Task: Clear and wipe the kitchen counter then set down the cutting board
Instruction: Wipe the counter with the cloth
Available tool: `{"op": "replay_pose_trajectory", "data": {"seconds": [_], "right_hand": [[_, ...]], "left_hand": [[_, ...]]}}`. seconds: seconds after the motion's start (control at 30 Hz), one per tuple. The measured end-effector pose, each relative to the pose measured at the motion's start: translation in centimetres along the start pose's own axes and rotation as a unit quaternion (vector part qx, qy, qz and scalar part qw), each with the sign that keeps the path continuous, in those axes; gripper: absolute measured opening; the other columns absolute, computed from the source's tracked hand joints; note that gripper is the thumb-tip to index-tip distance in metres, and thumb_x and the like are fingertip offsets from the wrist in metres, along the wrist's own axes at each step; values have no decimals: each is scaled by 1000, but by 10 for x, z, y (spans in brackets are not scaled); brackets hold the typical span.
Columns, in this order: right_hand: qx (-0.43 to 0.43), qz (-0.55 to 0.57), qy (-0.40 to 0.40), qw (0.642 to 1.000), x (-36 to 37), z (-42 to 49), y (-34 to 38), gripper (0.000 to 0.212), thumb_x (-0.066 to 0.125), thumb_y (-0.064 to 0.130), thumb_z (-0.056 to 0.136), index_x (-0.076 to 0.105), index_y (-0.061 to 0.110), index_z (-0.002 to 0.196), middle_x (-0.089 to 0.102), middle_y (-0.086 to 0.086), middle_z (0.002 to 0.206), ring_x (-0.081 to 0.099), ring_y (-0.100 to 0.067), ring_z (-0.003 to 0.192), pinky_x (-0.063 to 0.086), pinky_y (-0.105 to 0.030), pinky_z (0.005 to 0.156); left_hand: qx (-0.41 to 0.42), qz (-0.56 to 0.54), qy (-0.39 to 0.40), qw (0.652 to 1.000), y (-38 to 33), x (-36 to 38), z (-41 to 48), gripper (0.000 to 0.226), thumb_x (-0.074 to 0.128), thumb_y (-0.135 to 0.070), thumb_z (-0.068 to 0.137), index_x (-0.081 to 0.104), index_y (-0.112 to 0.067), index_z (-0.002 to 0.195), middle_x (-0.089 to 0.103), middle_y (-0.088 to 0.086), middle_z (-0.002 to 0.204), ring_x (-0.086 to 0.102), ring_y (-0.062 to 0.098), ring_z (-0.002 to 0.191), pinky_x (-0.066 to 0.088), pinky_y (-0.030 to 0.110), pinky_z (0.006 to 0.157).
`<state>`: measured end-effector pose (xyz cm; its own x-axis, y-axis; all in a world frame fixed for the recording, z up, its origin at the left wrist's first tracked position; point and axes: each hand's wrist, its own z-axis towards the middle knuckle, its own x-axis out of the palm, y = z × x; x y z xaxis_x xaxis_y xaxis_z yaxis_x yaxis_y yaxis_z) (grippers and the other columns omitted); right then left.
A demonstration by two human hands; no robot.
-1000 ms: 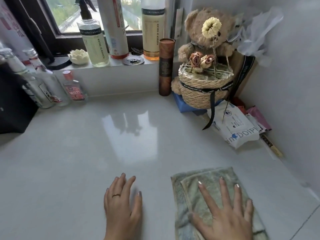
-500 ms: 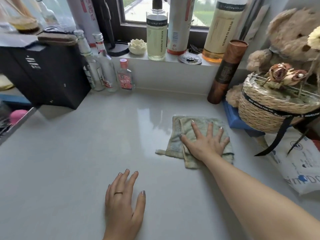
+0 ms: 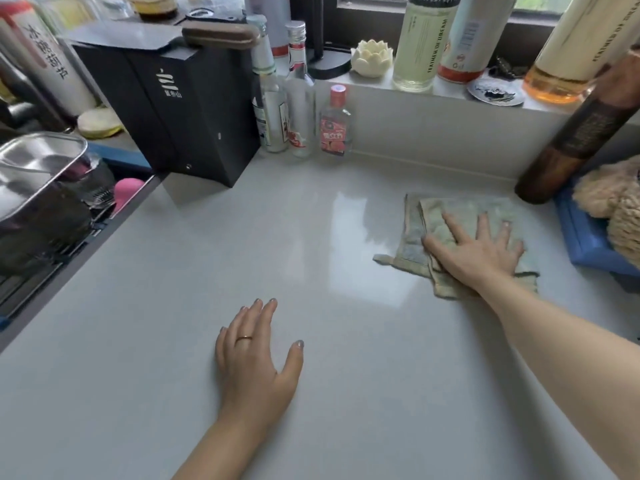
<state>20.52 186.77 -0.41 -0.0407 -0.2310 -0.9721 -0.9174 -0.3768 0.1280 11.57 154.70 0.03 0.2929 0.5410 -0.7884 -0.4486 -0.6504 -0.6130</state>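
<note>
Right hand (image 3: pixel 479 249) flat on cloth (image 3: pixel 460 216), left hand (image 3: pixel 254 362) on counter (image 3: pixel 138 323)

Pushing the folded green cloth (image 3: pixel 464 237) away across the tabletop (image 3: pixel 173 306) under the flat right hand (image 3: pixel 479 249) — from the near edge up toward the brown tube (image 3: pixel 571 133) at the back. Leaving a damp sheen just left of the cloth.

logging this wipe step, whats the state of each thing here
cloth: folded, flat on counter
right hand: open, palm pressed on cloth
left hand: open, flat on counter, empty
red-capped bottle: upright, capped
black box: upright, flap lifted
</note>
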Motion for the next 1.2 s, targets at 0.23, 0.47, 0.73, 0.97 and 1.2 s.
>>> {"op": "replay_pose_trajectory", "data": {"seconds": [0.23,0.47,0.73,0.97,1.2], "right_hand": [[-94,-11,5,995,43,-151,30,74,6,89,59,-11,66,127,-4,1,158,-6,-34,143,-2,-56,113],[-116,-19,50,992,68,-234,82,69,-2,88,55,-35,68,112,-47,4,138,-37,-32,132,-16,-59,109],[-107,-19,3,994,52,-102,175,84,5,92,54,-10,61,130,-11,-8,157,-12,-45,140,-7,-68,106],[-47,-33,28,998,37,-27,229,86,12,89,61,-2,52,138,-8,-8,157,-8,-45,140,-4,-65,110],[-133,-38,40,990,67,-148,226,71,12,83,65,-20,64,125,-13,-6,157,-13,-40,141,-3,-63,111]], "left_hand": [[-25,46,-30,998,42,-27,17,75,36,-53,65,50,-12,126,50,14,137,35,34,133,21,51,109],[-77,88,-75,990,88,-61,30,68,53,-39,64,50,-10,126,52,19,134,36,39,131,20,57,106],[-90,77,-83,989,121,-91,52,78,41,-54,62,49,-13,127,50,15,136,32,35,134,16,54,109],[-70,53,-72,994,144,-104,77,70,54,-42,64,48,-15,128,47,14,139,31,33,135,15,54,110],[-108,78,-55,989,183,-124,93,72,50,-50,64,47,-19,129,39,18,143,28,35,135,16,53,109]]}}
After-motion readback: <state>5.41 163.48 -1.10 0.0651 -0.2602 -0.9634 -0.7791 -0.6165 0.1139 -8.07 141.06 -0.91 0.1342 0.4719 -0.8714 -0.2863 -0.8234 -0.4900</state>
